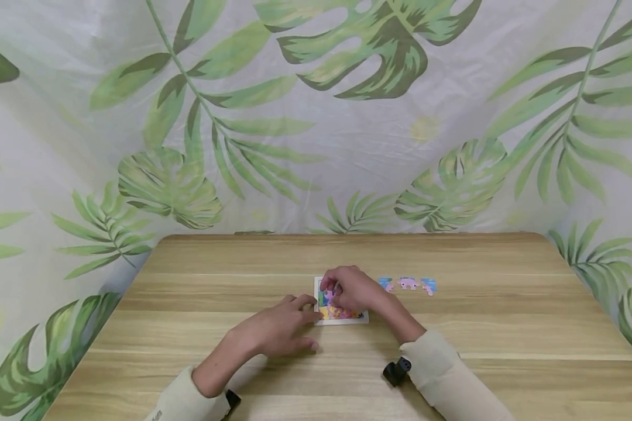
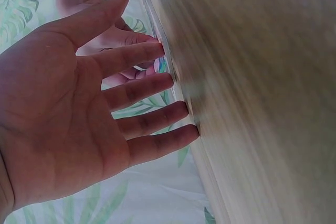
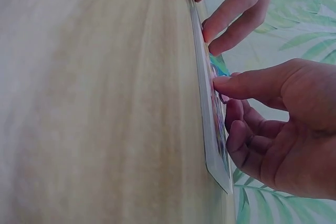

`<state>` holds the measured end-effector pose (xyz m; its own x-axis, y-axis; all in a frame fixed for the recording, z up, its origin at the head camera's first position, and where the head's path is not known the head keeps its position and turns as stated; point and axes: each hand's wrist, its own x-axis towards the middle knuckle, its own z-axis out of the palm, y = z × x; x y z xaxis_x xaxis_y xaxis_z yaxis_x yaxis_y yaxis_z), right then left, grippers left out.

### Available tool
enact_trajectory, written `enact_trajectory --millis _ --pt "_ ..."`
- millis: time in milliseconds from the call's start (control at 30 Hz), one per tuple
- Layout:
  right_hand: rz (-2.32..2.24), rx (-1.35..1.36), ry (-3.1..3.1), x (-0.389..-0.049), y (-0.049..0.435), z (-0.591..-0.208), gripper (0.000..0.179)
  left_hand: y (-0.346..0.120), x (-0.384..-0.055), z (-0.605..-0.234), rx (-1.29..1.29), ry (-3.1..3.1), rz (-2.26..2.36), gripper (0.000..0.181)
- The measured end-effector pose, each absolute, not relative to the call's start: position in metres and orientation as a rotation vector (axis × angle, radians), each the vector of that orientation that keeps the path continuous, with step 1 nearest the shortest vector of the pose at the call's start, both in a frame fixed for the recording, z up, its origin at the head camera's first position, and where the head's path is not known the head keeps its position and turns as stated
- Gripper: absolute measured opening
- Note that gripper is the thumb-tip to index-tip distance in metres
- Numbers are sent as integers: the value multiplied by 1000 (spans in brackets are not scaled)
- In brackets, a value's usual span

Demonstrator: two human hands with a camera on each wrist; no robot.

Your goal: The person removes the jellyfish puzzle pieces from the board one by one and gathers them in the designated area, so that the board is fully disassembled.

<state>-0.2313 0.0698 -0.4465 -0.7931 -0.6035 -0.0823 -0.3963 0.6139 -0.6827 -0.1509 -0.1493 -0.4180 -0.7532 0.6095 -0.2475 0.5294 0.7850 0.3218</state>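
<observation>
A small jigsaw puzzle board (image 1: 365,320) with a white border lies on the table, its lower part filled with yellow, pink and orange picture. Over its upper part, my right hand (image 1: 351,289) pinches a pink puzzle piece (image 1: 330,297) between thumb and fingers, low against the board. In the right wrist view the right hand (image 3: 302,124) mostly hides that piece. My left hand (image 1: 274,327) rests at the board's left edge. Its fingers are extended in the left wrist view, where the left hand (image 2: 63,114) shows its palm, fingertips touching down.
Right of the board lie three loose puzzle pieces: a blue-and-pink one (image 1: 385,283), a pink one (image 1: 408,283) and another blue-and-pink one (image 1: 429,285). The wooden table (image 1: 216,263) ends at a leaf-patterned curtain (image 1: 347,146) behind. Each sleeve has a dark wrist camera (image 1: 397,372) beneath.
</observation>
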Motion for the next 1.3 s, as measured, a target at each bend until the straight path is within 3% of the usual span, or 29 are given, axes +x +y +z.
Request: enact_trajectory --millis 367,1300 --pt "-945 -860 2581 -228 71 -447 16 -150 -152 -419 867 2645 317 56" --pt "-1069 -748 2510 -233 109 -445 15 -146 -150 -417 821 2632 307 57"
